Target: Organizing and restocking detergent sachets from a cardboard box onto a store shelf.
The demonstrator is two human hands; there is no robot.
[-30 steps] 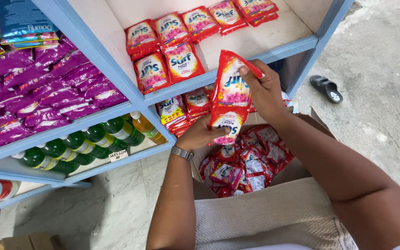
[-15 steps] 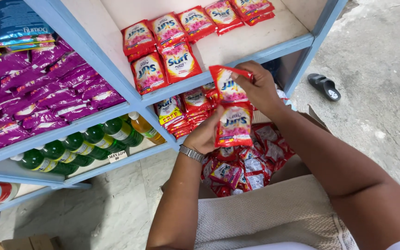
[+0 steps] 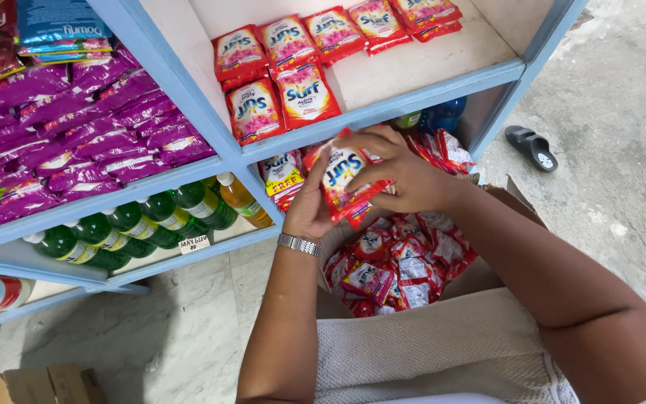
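Observation:
Both hands hold a small stack of red detergent sachets [image 3: 343, 173] in front of the blue shelf edge [image 3: 383, 111]. My left hand [image 3: 308, 206], with a metal watch on the wrist, grips the stack from below and behind. My right hand [image 3: 405, 173] covers it from the right, fingers over its top. Under the hands an open cardboard box [image 3: 506, 200] holds several more red sachets [image 3: 401, 262]. On the white shelf above lie rows of the same red sachets [image 3: 285, 71].
Purple sachets [image 3: 76, 127] fill the left shelf. Green bottles [image 3: 136, 224] and an orange bottle [image 3: 242, 200] stand on the lower shelf. A black sandal [image 3: 532, 147] lies on the concrete floor at right. Another cardboard box [image 3: 31, 385] sits bottom left.
The sachets were held up tall near the shelf; now both hands have lowered them and folded them together into a compact stack, shifted left.

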